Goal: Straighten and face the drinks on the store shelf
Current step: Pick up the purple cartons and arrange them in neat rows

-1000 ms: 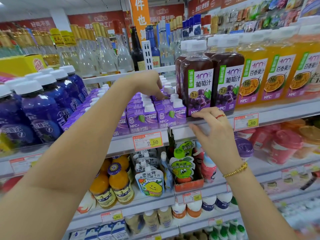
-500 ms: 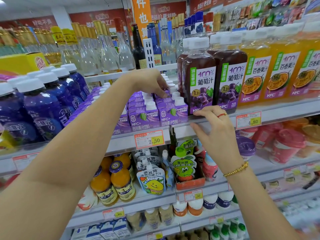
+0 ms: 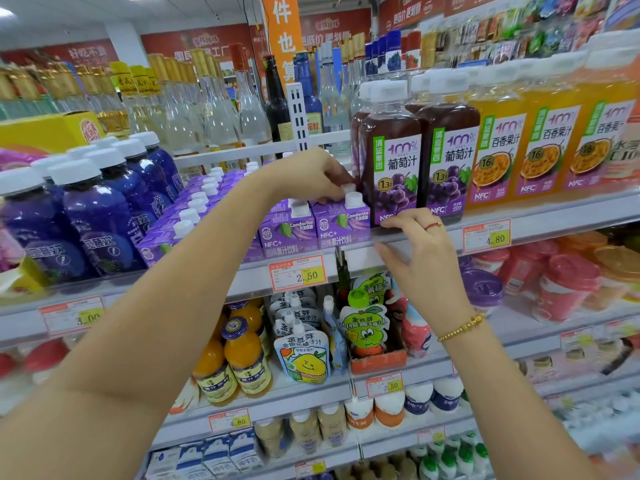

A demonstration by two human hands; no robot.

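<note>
From the head camera, the left hand [image 3: 311,178] reaches over the rows of purple cartons [image 3: 287,233] on the shelf. Its fingers curl round the top of the back carton [image 3: 348,188], just behind the front carton [image 3: 341,225]. I think it grips there to line the row up straight.

The right hand [image 3: 420,261] holds the shelf edge [image 3: 554,226], fingers on top and thumb in front. Its fingertips touch the foot of the grape juice bottle [image 3: 391,161]. This may be to keep the bottle from tipping.

The front cartons face out, so their words can be read: "Condorito", "NFC+" and "99.9%". The price tag [image 3: 299,273] below says 2.50. The grape bottle says "100%", "葡萄汁", "1.3" and "NFC". The yellow juice bottles [image 3: 495,150] beside it say "百香果汁" and "16". The next tag [image 3: 486,236] says 4.80.
</note>
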